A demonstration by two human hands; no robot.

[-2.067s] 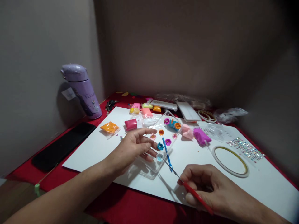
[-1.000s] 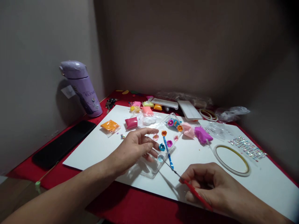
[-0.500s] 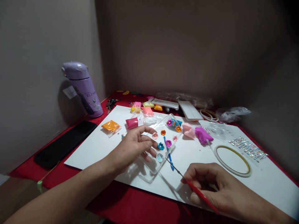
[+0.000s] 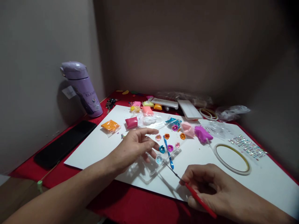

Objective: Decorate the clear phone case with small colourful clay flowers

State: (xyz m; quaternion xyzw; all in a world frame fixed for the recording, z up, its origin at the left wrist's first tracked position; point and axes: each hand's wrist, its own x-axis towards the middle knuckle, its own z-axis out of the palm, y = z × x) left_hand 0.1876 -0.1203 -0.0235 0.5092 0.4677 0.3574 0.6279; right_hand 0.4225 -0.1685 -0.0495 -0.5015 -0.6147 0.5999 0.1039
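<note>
My left hand [image 4: 136, 147] grips the left side of a clear plastic case [image 4: 149, 177], which is tilted above the white board. Small clay flowers sit on the case: a pale blue one [image 4: 159, 159], a teal one [image 4: 162, 149], a magenta one [image 4: 170, 148], and several orange and pink ones. My right hand [image 4: 207, 183] is closed round a red-handled tool [image 4: 198, 199] with a thin, dark, pointed shaft. Its tip is right at the pale blue flower; whether they touch I cannot tell. A blue modelling tool [image 4: 168, 152] shows through the case.
A white board [image 4: 93, 155] lies on a red cloth [image 4: 130, 199]. Around it are clay packets such as an orange one [image 4: 110, 125] and a purple one [image 4: 202, 133], a tape ring [image 4: 232, 158], a gem sheet [image 4: 247, 146], a phone [image 4: 67, 143] and a purple bottle [image 4: 80, 88].
The clear case has tilted, its far end coming down and the flowers shifting slightly right and down with it. The red-handled tool's tip has moved slightly left, closer to the pale blue flower.
</note>
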